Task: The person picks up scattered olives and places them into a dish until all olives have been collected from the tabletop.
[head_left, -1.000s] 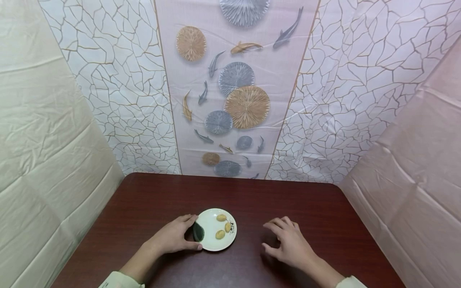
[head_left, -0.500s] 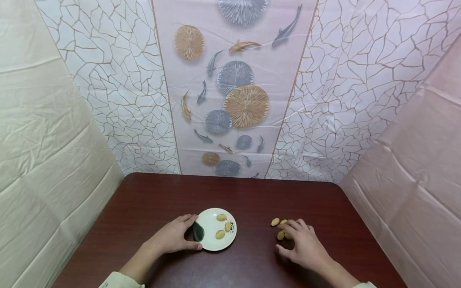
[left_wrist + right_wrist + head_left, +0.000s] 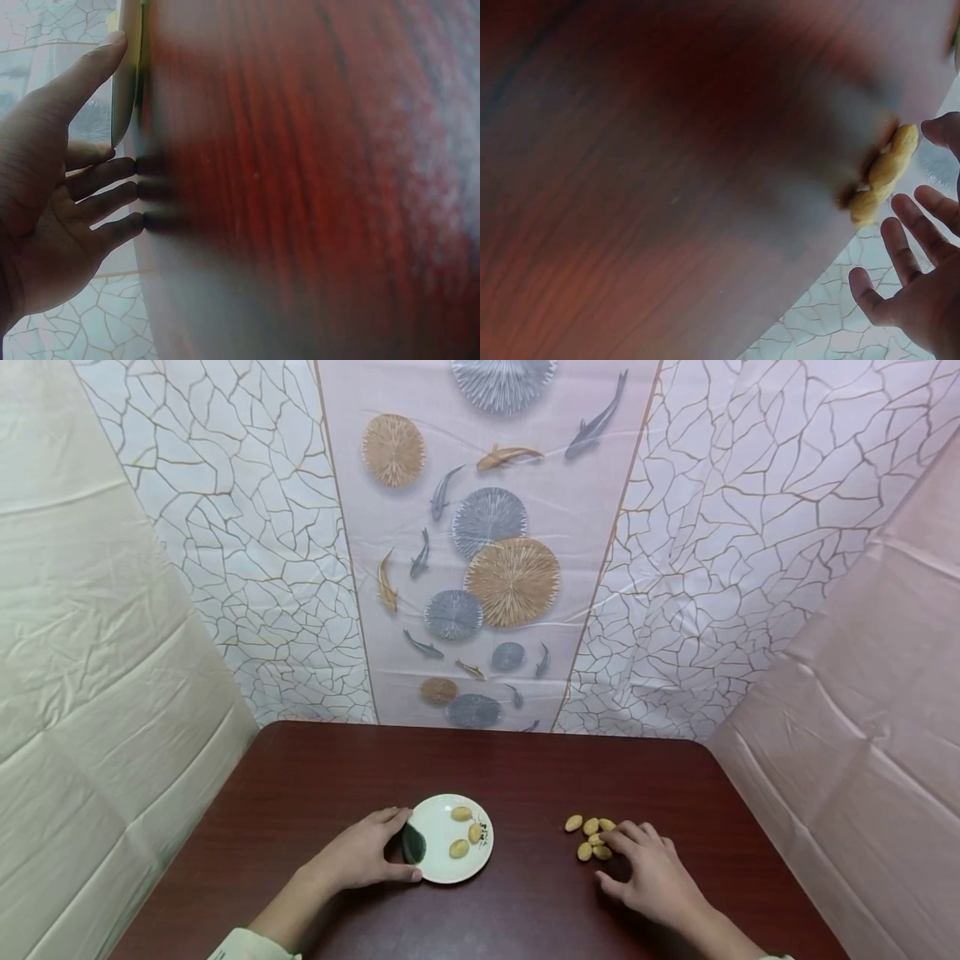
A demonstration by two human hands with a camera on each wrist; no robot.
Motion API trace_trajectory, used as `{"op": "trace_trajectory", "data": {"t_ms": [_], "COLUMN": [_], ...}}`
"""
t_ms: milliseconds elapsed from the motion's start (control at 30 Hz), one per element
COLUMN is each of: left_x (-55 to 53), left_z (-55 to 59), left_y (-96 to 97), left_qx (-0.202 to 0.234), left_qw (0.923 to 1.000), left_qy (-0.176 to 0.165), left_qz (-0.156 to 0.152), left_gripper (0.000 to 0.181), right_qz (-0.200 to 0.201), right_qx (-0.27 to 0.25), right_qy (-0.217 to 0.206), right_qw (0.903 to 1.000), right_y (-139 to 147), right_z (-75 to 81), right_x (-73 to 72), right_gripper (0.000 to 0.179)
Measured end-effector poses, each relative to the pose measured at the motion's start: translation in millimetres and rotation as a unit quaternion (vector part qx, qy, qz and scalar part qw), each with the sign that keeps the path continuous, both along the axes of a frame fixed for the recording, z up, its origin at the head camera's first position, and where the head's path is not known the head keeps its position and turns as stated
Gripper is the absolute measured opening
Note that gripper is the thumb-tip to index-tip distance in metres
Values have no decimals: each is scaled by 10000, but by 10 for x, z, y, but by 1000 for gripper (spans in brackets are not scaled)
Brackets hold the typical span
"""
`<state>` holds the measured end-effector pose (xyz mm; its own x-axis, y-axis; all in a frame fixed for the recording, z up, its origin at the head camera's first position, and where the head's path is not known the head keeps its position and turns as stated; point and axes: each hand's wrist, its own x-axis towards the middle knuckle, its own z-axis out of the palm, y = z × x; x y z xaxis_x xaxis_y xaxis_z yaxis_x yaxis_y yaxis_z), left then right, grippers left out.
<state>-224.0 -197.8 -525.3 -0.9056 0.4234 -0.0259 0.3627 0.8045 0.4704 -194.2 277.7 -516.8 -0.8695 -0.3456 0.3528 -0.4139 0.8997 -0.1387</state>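
Note:
A small white plate (image 3: 442,869) with a dark green patch on its left side and dark marks on its right stands on the table. Several yellow-brown oval, nut-like pieces (image 3: 459,848) lie on it. My left hand (image 3: 358,852) holds the plate's left rim between thumb and fingers; in the left wrist view the thumb (image 3: 90,67) is on the rim. To the right, a small cluster of the same oval pieces (image 3: 591,827) lies on the wood. My right hand (image 3: 654,877) is at its right side, fingers loosely bent, apparently holding nothing. Whether its fingertips touch a piece, I cannot tell.
The dark red-brown table (image 3: 480,760) has rounded far corners. A patterned cloth (image 3: 517,568) with fish and round motifs hangs behind it. Plain pale cloths hang at the left (image 3: 90,652) and right (image 3: 847,693).
My right hand has moved right, away from the plate, uncovering the cluster of oval pieces. The left hand and plate have stayed in place.

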Motion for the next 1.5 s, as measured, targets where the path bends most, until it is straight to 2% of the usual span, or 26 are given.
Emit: {"op": "trace_trajectory", "data": {"t_ms": [300, 667, 1033, 1167, 1500], "left_x": [-6, 0, 8, -1, -43], "left_z": [14, -1, -14, -6, -4], "left_y": [-3, -17, -10, -7, -22], "left_qx": [-34, -17, -17, -9, -20], "left_qw": [10000, 10000, 9999, 9999, 9999], "left_qy": [11, -11, -130, -130, -14], "left_qz": [-23, -44, -45, -54, -106], "left_gripper": [113, 113, 112, 113, 113], "right_qz": [-90, -81, -387, -365, -174], "right_qx": [-200, 1, 212, 177, -9], "right_qy": [-436, -241, -475, -351, 289], "right_qw": [9988, 9997, 9979, 9986, 9994], "right_y": [132, 144, 131, 136, 136], "right_z": [-43, -117, -135, -142, -125], "right_x": [-14, -112, -181, -185, -201], "right_gripper": [36, 34, 31, 29, 32]}}
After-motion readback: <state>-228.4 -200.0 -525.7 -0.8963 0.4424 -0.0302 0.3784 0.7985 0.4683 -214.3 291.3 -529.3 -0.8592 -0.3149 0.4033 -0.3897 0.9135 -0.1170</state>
